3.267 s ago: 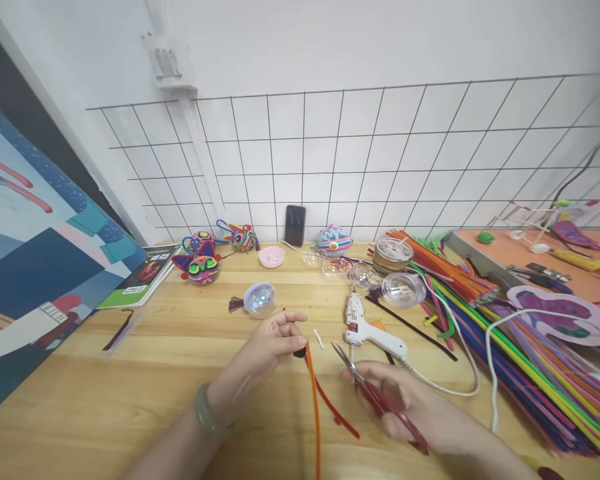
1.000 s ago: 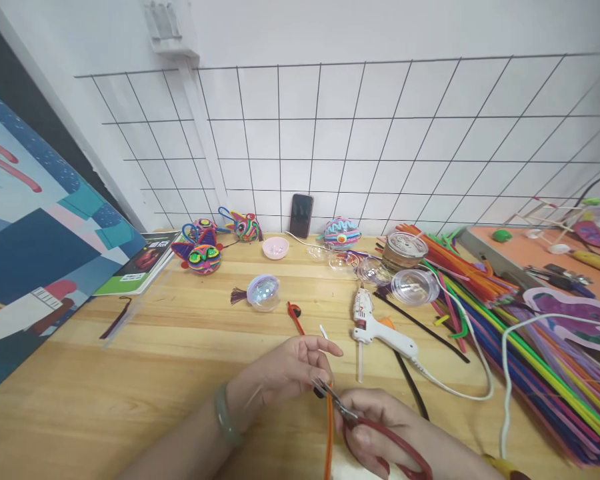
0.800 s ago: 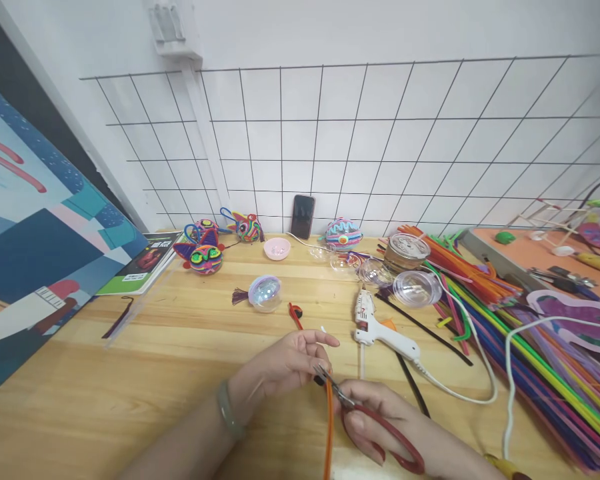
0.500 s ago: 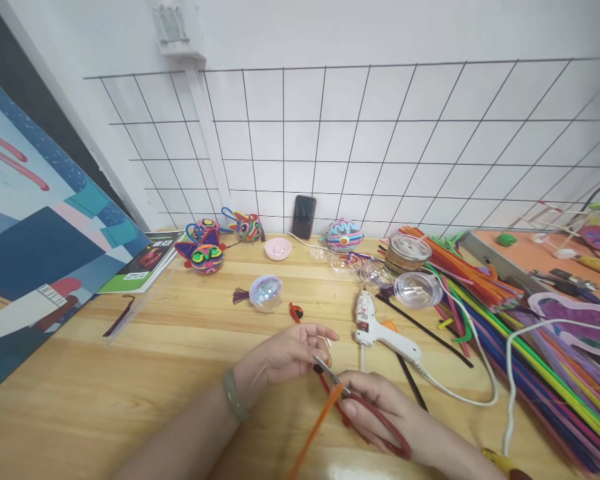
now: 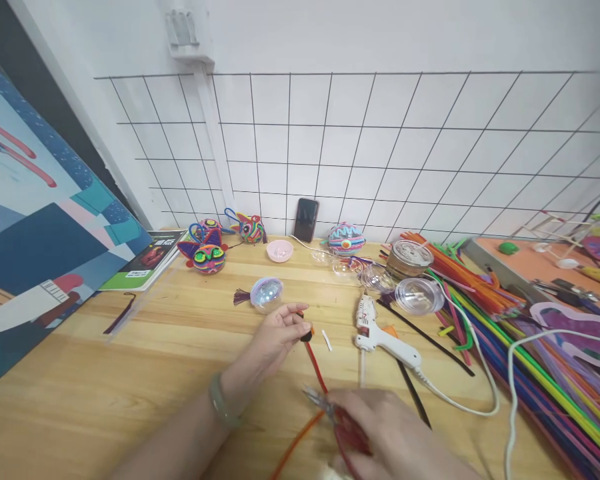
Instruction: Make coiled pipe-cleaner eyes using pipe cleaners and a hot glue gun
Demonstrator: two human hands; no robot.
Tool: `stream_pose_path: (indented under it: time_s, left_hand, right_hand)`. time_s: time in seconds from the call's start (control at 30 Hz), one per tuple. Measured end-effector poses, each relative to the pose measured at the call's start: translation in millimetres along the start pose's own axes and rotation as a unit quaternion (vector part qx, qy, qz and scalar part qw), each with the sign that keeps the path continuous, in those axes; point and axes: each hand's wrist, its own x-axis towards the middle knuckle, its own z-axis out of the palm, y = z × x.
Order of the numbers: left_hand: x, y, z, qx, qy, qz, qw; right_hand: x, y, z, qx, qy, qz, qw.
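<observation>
My left hand (image 5: 280, 337) is closed, thumb and fingers pinching a small coiled piece of pipe cleaner (image 5: 306, 335), black with a bit of orange. From it a red pipe cleaner (image 5: 316, 367) runs down toward my other hand. My right hand (image 5: 380, 420), smeared by motion, grips red-handled scissors (image 5: 347, 430) whose metal tips point up and left, apart from the coil. Below the tips an orange pipe cleaner (image 5: 297, 440) curves toward the front edge of the view. A small white strip (image 5: 327, 341) lies just right of the coil.
A white glue gun (image 5: 383, 335) lies right of centre, its cord curling right. Bundled pipe cleaners (image 5: 525, 373) fill the right side. Behind are clear plastic domes (image 5: 419, 296), a pink bowl (image 5: 280, 251), a phone (image 5: 307, 219) and a tasselled iridescent ball (image 5: 267, 293). Colourful ornaments (image 5: 209, 257) stand left.
My left hand has moved up and left with the coil. The scissors have drawn down and away from it. The orange pipe cleaner is now apart from the coil, and the white strip is uncovered.
</observation>
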Motion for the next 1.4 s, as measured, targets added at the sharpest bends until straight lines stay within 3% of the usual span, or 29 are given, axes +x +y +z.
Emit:
stream_pose_path:
  time_s: [0.07, 0.17, 0.3, 0.5, 0.57, 0.63, 0.77, 0.83, 1.1, 1.4]
  left_hand:
    - [-2, 2, 0.4, 0.012, 0.025, 0.015, 1.0]
    - [-3, 2, -0.3, 0.035, 0.059, 0.027, 0.997]
    - [0, 0, -3.5, 0.05, 0.083, 0.039, 0.995]
    - [-1, -1, -4.0, 0.046, 0.084, 0.048, 0.994]
    - [-5, -1, -0.8, 0.043, 0.075, 0.046, 0.995]
    - [-9, -3, 3.9, 0.037, 0.062, 0.037, 0.997]
    - [-18, -12, 14.3, 0.051, 0.037, 0.007, 0.998]
    - [-21, -17, 18.5, 0.057, 0.029, -0.004, 0.998]
    - [-31, -26, 29.6, 0.055, 0.04, -0.008, 0.998]
    - [-30, -28, 29.3, 0.074, 0.06, 0.014, 0.995]
  right_hand:
    - [2, -5, 11, -0.049, 0.002, -0.048, 0.998]
    - [5, -6, 27, -0.144, 0.074, -0.11, 0.981]
    - [7, -5, 41, -0.19, 0.129, -0.153, 0.961]
    - [8, -9, 34, -0.163, 0.157, -0.171, 0.959]
    - [6, -8, 24, -0.087, 0.144, -0.156, 0.973]
    - [5, -3, 17, -0.007, 0.172, -0.105, 0.98]
    - [4, 11, 14, 0.096, 0.279, -0.007, 0.956]
    - [6, 16, 16, 0.108, 0.311, 0.011, 0.944]
    - [7, 10, 17, 0.05, 0.337, -0.061, 0.938]
    - [7, 9, 21, -0.03, 0.312, -0.086, 0.946]
